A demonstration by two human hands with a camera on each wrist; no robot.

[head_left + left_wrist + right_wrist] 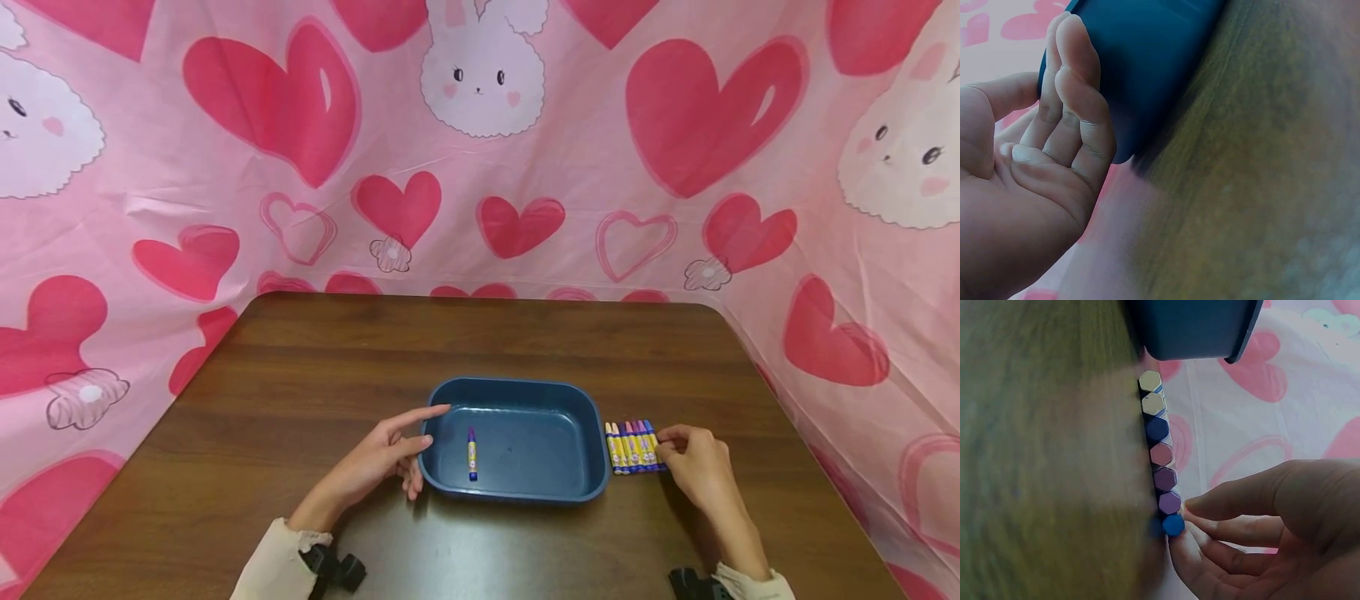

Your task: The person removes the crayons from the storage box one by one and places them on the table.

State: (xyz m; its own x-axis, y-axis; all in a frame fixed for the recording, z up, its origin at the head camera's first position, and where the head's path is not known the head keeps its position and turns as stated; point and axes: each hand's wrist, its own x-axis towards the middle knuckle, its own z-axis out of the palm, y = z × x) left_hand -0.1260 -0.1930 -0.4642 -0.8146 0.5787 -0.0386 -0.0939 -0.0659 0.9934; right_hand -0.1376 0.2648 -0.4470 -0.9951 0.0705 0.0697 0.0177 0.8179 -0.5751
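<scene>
A dark blue plastic tray (517, 497) rests on the wooden table, with one purple crayon (472, 454) lying inside near its left end. My left hand (378, 454) grips the tray's left rim, thumb and index finger over the edge and the other fingers outside the wall. Right of the tray, several crayons (628, 448) with yellow wrappers lie side by side in a row. At the row's right end my right hand (701, 467) pinches the blue crayon (1173, 524) between thumb and fingers. A violet crayon (1169, 502) lies directly beside it.
The brown table (360, 350) runs back to a pink cloth (457, 158) printed with hearts and rabbits, which hangs behind and along both sides. The crayon row's left end lies close to the tray's right wall.
</scene>
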